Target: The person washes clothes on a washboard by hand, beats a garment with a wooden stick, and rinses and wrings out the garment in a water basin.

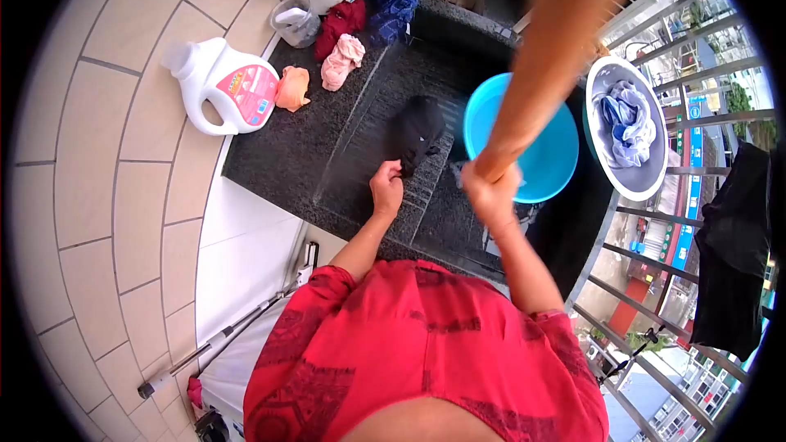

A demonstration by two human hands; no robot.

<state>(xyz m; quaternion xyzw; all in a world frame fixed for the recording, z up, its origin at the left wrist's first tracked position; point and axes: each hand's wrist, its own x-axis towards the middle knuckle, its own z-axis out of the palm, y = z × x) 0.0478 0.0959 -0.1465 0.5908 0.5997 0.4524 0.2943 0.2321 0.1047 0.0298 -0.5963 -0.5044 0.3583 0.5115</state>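
Observation:
My right hand (493,196) is closed around the narrow end of a wooden laundry bat (544,57). The bat rises toward the camera, blurred, and crosses in front of a bright blue basin (548,160). A dark, bunched cloth (417,127) lies wet on the ribbed washboard slope of a black stone sink (278,155). At the cloth's near edge, my left hand (387,188) is closed with its fingertips pinching the fabric. The bat is apart from the cloth.
On the left ledge are a white detergent jug (237,86), an orange cloth (292,88), a pink cloth (342,61), dark red cloth (340,24) and blue cloth (393,10). A white basin (602,147) of laundry stands right, beside railings (655,360) with black clothing (733,254) hanging.

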